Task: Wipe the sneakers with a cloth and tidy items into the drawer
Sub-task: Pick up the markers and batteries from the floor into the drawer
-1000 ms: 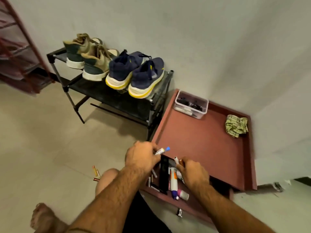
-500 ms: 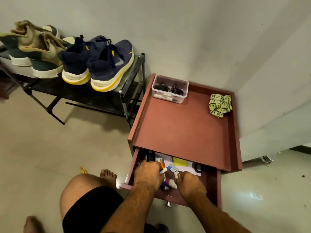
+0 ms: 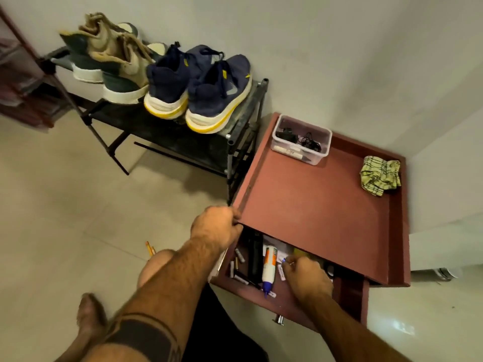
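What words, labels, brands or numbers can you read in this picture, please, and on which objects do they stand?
None can be read.
White marker in the clear plastic box: a dark marking, too blurred.
Orange and white glue bottle in the open drawer: printed label, too small.
Navy sneakers: yellow marks only, no letters readable.

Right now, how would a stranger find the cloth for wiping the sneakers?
Look at the reddish-brown cabinet top beside the black shoe rack. In its far right corner lies a crumpled yellow-green checked cloth. It is the only soft thing there; the clear plastic box sits far left.
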